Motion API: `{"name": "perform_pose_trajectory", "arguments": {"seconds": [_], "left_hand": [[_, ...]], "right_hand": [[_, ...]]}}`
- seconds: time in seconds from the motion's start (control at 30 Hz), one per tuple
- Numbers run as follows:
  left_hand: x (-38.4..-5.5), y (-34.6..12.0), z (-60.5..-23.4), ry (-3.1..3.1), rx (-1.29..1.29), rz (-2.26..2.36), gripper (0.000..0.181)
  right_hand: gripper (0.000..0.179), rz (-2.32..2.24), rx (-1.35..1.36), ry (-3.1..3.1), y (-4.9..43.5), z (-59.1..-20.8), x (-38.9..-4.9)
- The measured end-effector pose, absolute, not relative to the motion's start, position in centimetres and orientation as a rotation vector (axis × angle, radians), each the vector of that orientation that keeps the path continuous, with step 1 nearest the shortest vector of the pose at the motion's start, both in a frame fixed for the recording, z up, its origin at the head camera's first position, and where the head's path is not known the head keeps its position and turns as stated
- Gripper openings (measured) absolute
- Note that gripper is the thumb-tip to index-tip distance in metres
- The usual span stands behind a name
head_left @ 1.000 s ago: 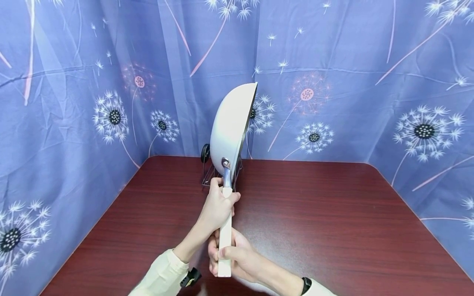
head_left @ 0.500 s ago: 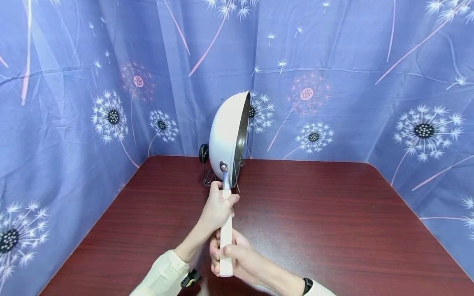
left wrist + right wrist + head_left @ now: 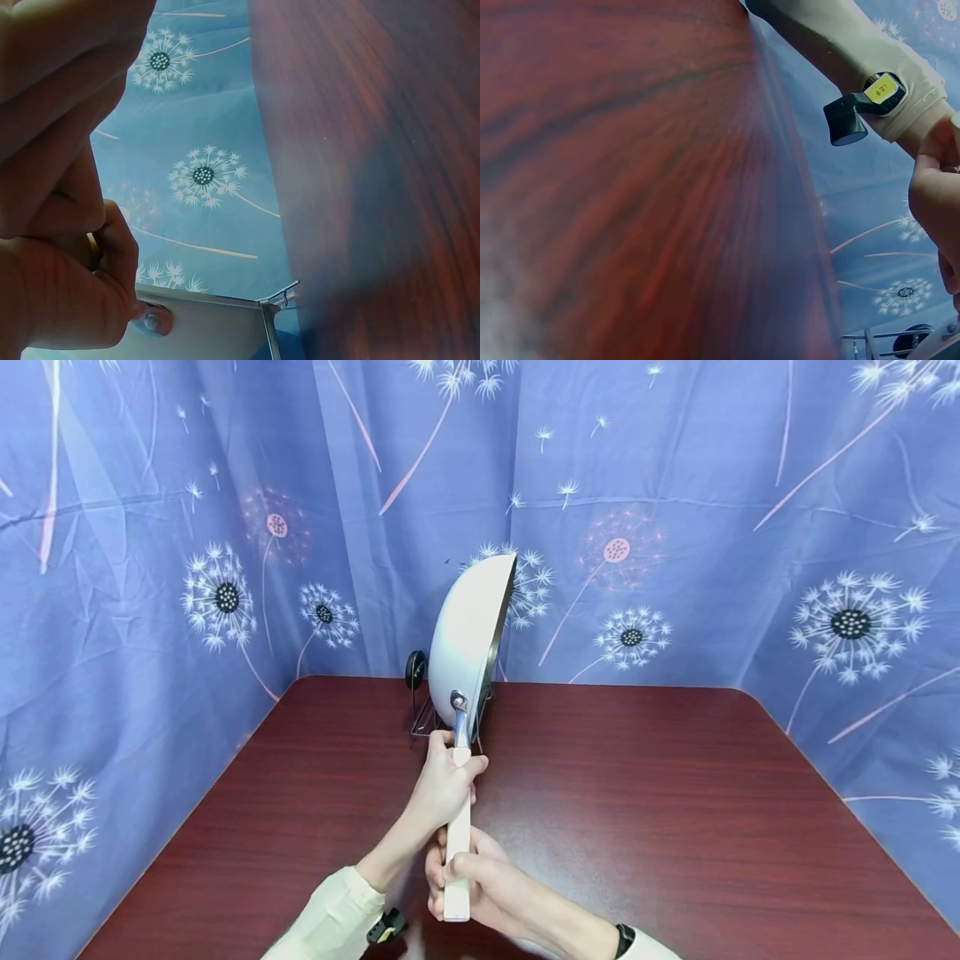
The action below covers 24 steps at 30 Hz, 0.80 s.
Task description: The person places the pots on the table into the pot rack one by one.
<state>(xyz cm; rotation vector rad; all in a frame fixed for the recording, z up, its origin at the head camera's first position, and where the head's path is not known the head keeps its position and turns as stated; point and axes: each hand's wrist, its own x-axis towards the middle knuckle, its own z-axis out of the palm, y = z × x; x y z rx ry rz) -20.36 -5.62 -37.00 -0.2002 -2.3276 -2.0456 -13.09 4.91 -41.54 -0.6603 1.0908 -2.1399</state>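
A white wok (image 3: 468, 635) with a dark inside stands on its edge in the head view, its opening facing right. Its long cream handle (image 3: 457, 839) points toward me. The left hand (image 3: 442, 787) grips the handle near its metal neck, thumb laid over the right side. Closer to me, the right hand (image 3: 486, 881) holds the handle near its end, thumb across the top. Behind the neck, the wok's lower part overlaps a thin wire rack (image 3: 422, 727). In the left wrist view, the white outside of the wok (image 3: 217, 330) appears below the hands.
A black round knob-like disc (image 3: 416, 670) sits at the left of the rack, near the back of the dark red wooden table (image 3: 637, 810). Blue curtains (image 3: 675, 460) with dandelion prints enclose the back and both sides. Cameras are strapped to both wrists.
The wok's upper rim has come down a little. The wok turned to show more of its inside half a second ago, then turned back. Both hands keep their grip on the handle.
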Motion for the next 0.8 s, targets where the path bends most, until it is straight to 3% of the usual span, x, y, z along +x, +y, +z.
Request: {"name": "perform_pose_trajectory", "arguments": {"seconds": [0.8], "left_hand": [[-20.9, -3.9, -38.4, -2.308, -0.184, -2.116, 0.049]], "right_hand": [[0.023, -2.047, -0.352, 1.372, 6.6, -41.0, -13.2]]}}
